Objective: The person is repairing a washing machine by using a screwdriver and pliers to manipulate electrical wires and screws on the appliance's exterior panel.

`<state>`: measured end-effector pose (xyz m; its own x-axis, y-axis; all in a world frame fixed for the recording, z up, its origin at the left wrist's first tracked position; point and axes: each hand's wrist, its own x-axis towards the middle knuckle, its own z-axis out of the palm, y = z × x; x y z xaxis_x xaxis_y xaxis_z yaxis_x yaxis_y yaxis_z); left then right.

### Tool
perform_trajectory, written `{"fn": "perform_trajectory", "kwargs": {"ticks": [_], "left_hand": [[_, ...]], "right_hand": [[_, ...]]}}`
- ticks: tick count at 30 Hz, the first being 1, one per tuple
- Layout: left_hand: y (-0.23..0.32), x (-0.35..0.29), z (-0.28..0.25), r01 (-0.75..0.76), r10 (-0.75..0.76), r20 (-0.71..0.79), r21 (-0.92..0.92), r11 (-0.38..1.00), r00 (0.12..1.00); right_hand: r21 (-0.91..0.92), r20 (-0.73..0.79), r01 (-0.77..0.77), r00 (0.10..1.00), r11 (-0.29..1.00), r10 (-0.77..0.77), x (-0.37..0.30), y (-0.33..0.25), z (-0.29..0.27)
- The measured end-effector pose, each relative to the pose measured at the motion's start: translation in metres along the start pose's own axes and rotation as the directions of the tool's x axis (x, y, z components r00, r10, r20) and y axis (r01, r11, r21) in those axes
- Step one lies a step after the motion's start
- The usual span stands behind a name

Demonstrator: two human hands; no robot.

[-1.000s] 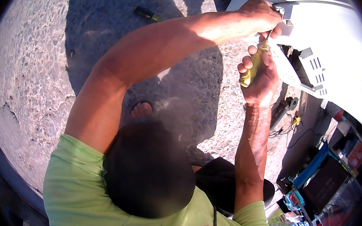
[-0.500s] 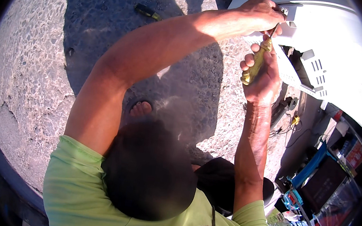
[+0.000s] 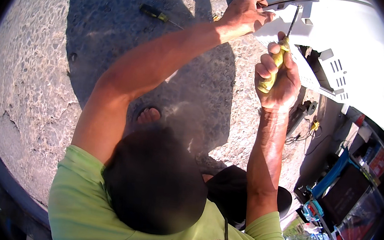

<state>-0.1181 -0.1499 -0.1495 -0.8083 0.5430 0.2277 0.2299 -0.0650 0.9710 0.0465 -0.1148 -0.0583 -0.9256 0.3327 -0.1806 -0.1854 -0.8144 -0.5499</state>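
Note:
My right hand [image 3: 280, 79] is wrapped round the yellow handle of a screwdriver [image 3: 276, 65]. Its thin metal shaft points up and away, and the tip meets a small fastener by a bracket on a white metal panel [image 3: 362, 48]. To the left of that tip, my left hand [image 3: 243, 15] grips the panel's near left corner, thumb and fingers at its edge. Some of the left fingers are partly hidden. Slots and a dark opening lie in the panel, just right of my right hand.
A second screwdriver [image 3: 158, 14] with a dark and yellow handle lies on the rough stone-like ground [image 3: 36, 74]. At right, an angle-grinder-like tool [image 3: 301, 118] rests near a cable. Farther down stands a box-like bag [image 3: 343, 195] with tools. My bare toes [image 3: 149, 115] show below.
My left hand has moved left from the screwdriver tip to the panel's corner, leaving the shaft and fastener in sight. My right hand stays on the screwdriver, its handle slightly more upright.

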Motion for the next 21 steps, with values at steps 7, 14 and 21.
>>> {"fn": "perform_trajectory", "kwargs": {"ticks": [7, 14, 21], "left_hand": [[0.003, 0.017, 0.011, -0.199, 0.157, 0.133, 0.413, 0.889, 0.978], [0.017, 0.018, 0.006, -0.188, 0.114, 0.181, 0.477, 0.859, 0.977], [-0.032, 0.015, 0.019, 0.123, 0.016, 0.266, -0.500, 0.857, 0.964]], "right_hand": [[-0.057, -0.071, 0.046, 0.996, 0.997, -0.050, -0.004, -0.004, 0.001], [-0.035, -0.092, 0.047, 0.994, 0.998, -0.050, -0.004, -0.005, 0.002], [0.006, -0.064, 0.036, 0.997, 0.999, -0.035, -0.004, -0.006, 0.002]]}}
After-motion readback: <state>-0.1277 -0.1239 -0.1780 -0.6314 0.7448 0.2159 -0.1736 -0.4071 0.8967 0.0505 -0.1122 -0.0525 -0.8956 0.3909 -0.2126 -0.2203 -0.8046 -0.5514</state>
